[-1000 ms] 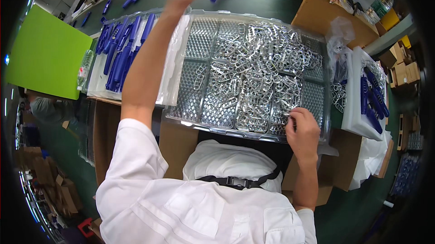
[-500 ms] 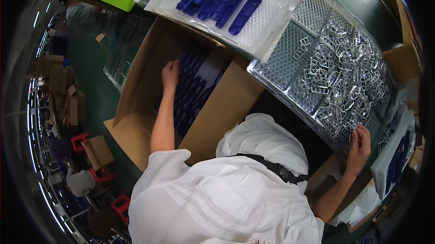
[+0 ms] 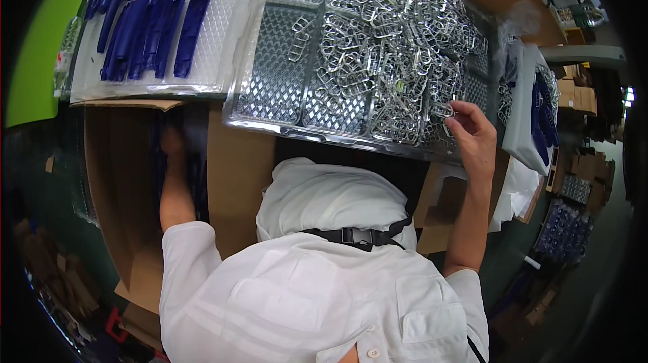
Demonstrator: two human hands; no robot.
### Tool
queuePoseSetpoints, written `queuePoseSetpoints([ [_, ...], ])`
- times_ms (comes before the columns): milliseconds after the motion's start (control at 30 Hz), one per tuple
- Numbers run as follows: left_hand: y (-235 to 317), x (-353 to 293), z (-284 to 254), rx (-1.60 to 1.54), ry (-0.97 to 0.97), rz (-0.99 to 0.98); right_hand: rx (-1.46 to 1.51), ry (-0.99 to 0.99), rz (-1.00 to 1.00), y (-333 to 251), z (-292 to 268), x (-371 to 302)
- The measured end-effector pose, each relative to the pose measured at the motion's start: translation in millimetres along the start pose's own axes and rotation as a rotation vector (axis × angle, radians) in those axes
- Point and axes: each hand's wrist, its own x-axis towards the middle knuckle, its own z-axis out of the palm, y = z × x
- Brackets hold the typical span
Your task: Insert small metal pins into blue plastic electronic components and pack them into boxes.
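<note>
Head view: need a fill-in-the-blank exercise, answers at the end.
1. The left hand is down inside a box made of ____.
2. The right hand is at the clear tray, whose metal loops are ____ in colour.
3. The long parts on the pale tray are ____ in colour.
Missing words: cardboard; silver; blue.

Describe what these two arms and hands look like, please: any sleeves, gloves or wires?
They are a person's. The left sleeve and right sleeve are short and white, leaving both forearms bare. The right hand shows no glove, and no wires run along either arm. The left hand is too shadowed and blurred for fine detail.
</note>
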Motion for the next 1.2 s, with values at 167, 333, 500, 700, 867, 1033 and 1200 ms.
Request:
queuePoseSetpoints([
  [167, -5, -20, -37, 0.025, 0.100, 0.058, 0.012, -0.015, -0.157, 10, -5, 7],
  [333, 24, -59, -118, -0.355, 0.123, -0.068, -0.330, 0.096, -0.289, 2, -8, 4],
  [500, 16, -130, -227, -0.966, 0.282, -0.285, -0.627, 0.142, -0.420, -13, -8, -7],
  [700, 138, -186, -429, -1.894, 0.199, -0.451, -0.684, 0.080, -0.518, -2, -2, -4],
  [867, 213, -191, -484, -2.332, -0.331, 0.005, -0.720, 0.098, -0.455, 4, 1, -14],
  [1033, 302, -193, -514, -2.329, -0.843, 0.248, -0.798, 0.075, -0.406, 11, 3, -11],
  [1200, 361, -197, -527, -2.209, -0.993, 0.351, -0.818, 0.061, -0.420, 15, 6, -10],
])
